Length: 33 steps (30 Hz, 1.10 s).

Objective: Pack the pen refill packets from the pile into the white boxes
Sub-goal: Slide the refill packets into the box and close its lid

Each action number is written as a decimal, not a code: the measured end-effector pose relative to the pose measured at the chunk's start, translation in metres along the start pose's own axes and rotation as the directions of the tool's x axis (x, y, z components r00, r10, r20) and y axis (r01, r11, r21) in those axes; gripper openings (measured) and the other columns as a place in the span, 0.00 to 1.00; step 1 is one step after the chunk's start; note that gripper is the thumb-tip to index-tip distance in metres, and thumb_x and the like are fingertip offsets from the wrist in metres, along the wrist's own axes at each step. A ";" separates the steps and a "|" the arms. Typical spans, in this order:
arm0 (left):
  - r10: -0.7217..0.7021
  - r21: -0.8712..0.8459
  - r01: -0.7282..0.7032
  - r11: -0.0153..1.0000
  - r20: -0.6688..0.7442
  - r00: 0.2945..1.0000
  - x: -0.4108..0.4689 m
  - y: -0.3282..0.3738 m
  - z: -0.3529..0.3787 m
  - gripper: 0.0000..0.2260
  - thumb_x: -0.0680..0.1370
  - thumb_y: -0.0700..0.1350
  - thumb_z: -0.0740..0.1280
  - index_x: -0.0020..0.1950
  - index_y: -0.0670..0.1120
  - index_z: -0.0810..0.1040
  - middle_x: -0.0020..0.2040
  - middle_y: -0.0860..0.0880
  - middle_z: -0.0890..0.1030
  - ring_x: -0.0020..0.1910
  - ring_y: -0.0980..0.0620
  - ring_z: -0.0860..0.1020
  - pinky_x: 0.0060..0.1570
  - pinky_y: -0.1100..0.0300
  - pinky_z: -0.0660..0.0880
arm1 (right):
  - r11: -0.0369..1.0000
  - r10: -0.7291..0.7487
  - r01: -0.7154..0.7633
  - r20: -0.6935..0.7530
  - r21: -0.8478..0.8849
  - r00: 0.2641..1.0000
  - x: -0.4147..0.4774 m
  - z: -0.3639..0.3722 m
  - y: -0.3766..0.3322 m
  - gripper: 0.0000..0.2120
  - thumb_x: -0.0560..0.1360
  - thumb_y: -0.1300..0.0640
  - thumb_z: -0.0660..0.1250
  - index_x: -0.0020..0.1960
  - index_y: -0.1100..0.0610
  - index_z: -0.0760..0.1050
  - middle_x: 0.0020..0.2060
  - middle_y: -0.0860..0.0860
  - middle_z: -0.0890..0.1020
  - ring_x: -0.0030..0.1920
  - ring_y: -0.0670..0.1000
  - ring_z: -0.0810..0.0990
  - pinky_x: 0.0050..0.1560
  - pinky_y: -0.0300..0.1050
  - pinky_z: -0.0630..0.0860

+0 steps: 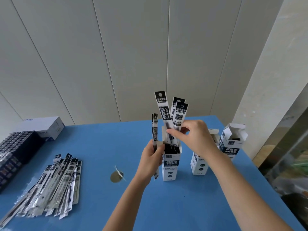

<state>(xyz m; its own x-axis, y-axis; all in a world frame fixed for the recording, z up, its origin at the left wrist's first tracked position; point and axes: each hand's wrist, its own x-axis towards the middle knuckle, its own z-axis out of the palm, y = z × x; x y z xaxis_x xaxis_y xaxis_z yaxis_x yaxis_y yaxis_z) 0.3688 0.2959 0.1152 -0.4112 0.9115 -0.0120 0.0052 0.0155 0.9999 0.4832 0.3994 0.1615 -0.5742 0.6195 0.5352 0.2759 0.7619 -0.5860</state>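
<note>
Two bare forearms reach up from the near edge over the blue table [166, 205]. Nearest on the left lies the pile of refill packets [50, 187], fanned flat, well apart from the boxes. A round grey disc [116, 176] sits on the table between pile & hands, w/ a thin clear strip lying across it. Left hand [150, 160] has its grip closed around one upright packet [155, 130], held just beside the open white box [171, 165] & touching its left wall. Right hand [195, 139] is above that box, grip pinched on a small bunch of packets [171, 114] whose lower ends sit inside the box opening; tops fan out above. To the right stand a second white box [199, 164], partly hidden by the right wrist, & a third [230, 144] w/ flaps open. Far left: a dark carton [15, 152] w/ a pale blue-white box [48, 126] behind it, against the panelled wall [116, 55].
</note>
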 end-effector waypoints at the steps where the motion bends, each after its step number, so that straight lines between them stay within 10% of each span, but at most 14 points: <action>1: 0.001 0.002 -0.001 1.000 0.002 1.000 0.000 0.000 0.000 0.09 0.80 0.40 0.58 0.40 0.44 0.65 0.25 0.58 0.65 0.24 0.58 0.60 0.27 0.66 0.62 | 1.000 -0.008 0.008 -0.001 -0.007 1.000 0.001 0.001 0.001 0.26 0.68 0.40 0.67 0.33 0.65 0.76 0.28 0.58 0.80 0.30 0.59 0.76 0.33 0.54 0.75; 8: 0.006 0.005 -0.006 1.000 -0.007 1.000 0.001 -0.002 0.000 0.07 0.80 0.41 0.58 0.42 0.43 0.66 0.26 0.57 0.65 0.24 0.58 0.60 0.26 0.66 0.61 | 0.997 0.071 -0.072 0.040 0.036 0.997 -0.001 0.005 0.000 0.11 0.67 0.49 0.74 0.40 0.57 0.82 0.34 0.50 0.84 0.33 0.51 0.80 0.38 0.52 0.79; 13: 0.008 -0.002 -0.008 1.000 -0.008 1.000 0.001 -0.001 0.000 0.08 0.81 0.41 0.58 0.42 0.43 0.66 0.25 0.59 0.66 0.23 0.58 0.60 0.26 0.67 0.62 | 0.995 0.066 -0.062 -0.058 0.078 0.996 -0.006 0.008 0.001 0.09 0.67 0.53 0.74 0.41 0.59 0.83 0.36 0.46 0.84 0.36 0.39 0.80 0.36 0.30 0.75; 19: 0.000 0.004 0.000 1.000 -0.022 1.000 0.002 -0.002 -0.002 0.08 0.81 0.42 0.57 0.42 0.43 0.65 0.26 0.57 0.65 0.24 0.58 0.60 0.27 0.66 0.62 | 0.992 0.052 -0.039 -0.107 0.121 0.993 -0.010 0.014 0.002 0.07 0.67 0.56 0.75 0.39 0.61 0.83 0.36 0.50 0.85 0.38 0.46 0.81 0.38 0.38 0.77; 30: 0.000 -0.018 0.000 1.000 -0.009 1.000 0.006 -0.002 -0.001 0.08 0.80 0.42 0.59 0.42 0.43 0.66 0.25 0.58 0.65 0.24 0.57 0.59 0.27 0.64 0.60 | 0.975 0.216 -0.197 0.213 -0.104 0.953 -0.002 0.006 0.016 0.15 0.66 0.43 0.72 0.34 0.56 0.77 0.38 0.52 0.82 0.41 0.52 0.78 0.43 0.52 0.76; 33: -0.004 -0.003 0.004 1.000 0.002 1.000 0.006 -0.002 -0.001 0.08 0.80 0.42 0.59 0.42 0.43 0.65 0.27 0.56 0.64 0.25 0.57 0.59 0.27 0.64 0.60 | 0.951 0.255 -0.182 0.301 -0.252 0.919 0.004 -0.002 0.006 0.19 0.67 0.44 0.71 0.27 0.53 0.68 0.32 0.50 0.72 0.35 0.48 0.69 0.34 0.40 0.64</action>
<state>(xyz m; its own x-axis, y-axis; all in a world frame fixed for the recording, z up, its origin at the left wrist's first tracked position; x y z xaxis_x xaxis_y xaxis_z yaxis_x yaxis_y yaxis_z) 0.3654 0.3013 0.1126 -0.4096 0.9121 -0.0164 0.0008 0.0183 0.9998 0.4841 0.4071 0.1611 -0.6891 0.7069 0.1591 0.5608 0.6594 -0.5007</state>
